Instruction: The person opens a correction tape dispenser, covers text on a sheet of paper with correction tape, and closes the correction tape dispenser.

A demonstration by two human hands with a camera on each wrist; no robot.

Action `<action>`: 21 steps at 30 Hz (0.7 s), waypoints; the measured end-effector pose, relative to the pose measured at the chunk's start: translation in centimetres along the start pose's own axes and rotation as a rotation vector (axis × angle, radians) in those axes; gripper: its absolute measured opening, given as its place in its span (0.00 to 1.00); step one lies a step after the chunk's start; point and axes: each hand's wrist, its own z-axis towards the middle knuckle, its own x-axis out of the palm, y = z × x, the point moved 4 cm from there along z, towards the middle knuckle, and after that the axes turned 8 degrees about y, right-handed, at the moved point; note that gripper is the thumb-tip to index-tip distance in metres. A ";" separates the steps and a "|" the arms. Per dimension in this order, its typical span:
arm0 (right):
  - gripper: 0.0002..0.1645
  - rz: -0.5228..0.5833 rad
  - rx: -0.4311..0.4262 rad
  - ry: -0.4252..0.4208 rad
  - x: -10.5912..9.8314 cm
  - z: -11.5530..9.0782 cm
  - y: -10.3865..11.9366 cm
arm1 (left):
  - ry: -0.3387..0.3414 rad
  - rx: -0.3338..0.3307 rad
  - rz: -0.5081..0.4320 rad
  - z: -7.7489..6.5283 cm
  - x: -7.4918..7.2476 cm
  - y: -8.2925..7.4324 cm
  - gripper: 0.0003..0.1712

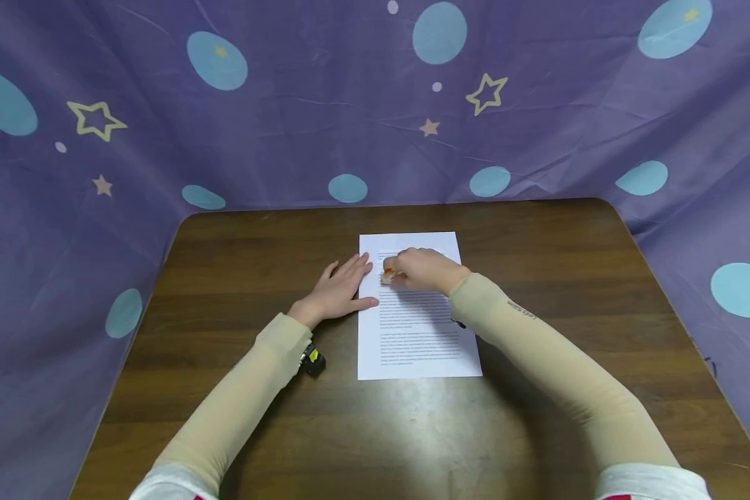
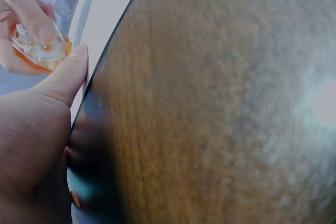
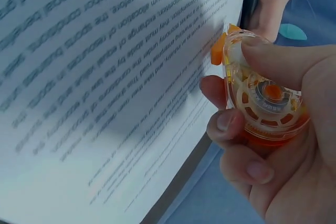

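A sheet of paper (image 1: 417,368) printed with lines of text lies on the table. My left hand (image 1: 339,290) rests with spread, straight fingers at the sheet's left edge, the thumb (image 2: 65,74) lying over that edge. Over the upper left part of the text, my right hand (image 1: 428,269) grips a clear and orange correction tape dispenser (image 3: 268,95). In the right wrist view the thumb presses on its side and the fingers curl beneath it. The dispenser's orange tip (image 3: 218,51) points toward the printed lines.
The brown wooden table (image 1: 244,250) reaches out on every side of the sheet. Behind it and at both sides hangs a purple curtain (image 1: 300,118) with stars and blue ovals. A small black device (image 1: 313,361) sits at the left wrist.
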 end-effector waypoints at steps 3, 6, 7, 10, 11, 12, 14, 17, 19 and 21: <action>0.05 -0.004 0.018 0.020 0.2 0.4 0.2 | -0.002 0.006 -0.009 0.0 0.0 0.0 0.52; 0.05 0.000 0.031 0.024 0.2 0.7 0.3 | -0.002 0.004 -0.004 -0.1 -0.1 0.0 0.51; 0.05 0.004 0.034 0.024 0.2 0.7 0.3 | 0.000 0.000 0.002 -0.2 -0.2 -0.1 0.51; 0.05 0.010 0.039 0.018 0.1 0.9 0.5 | -0.005 0.001 0.007 -0.4 -0.5 -0.3 0.51; 0.05 0.005 0.039 0.018 0.0 0.9 0.6 | -0.007 0.006 0.005 -0.5 -0.6 -0.4 0.52; 0.05 -0.004 0.040 0.017 0.0 0.9 0.7 | -0.007 0.007 0.004 -0.5 -0.6 -0.4 0.52; 0.05 -0.035 0.046 0.020 0.0 1.0 0.9 | -0.007 0.009 0.002 -0.4 -0.6 -0.4 0.51; 0.06 -0.097 0.054 0.024 0.0 1.1 1.2 | -0.002 0.003 0.007 -0.2 -0.3 -0.1 0.51; 0.07 -0.128 0.064 0.031 0.0 1.1 1.3 | 0.000 0.000 0.008 0.0 -0.1 0.1 0.50; 0.08 -0.149 0.075 0.034 0.0 1.2 1.4 | -0.006 0.007 0.004 0.1 0.0 0.2 0.51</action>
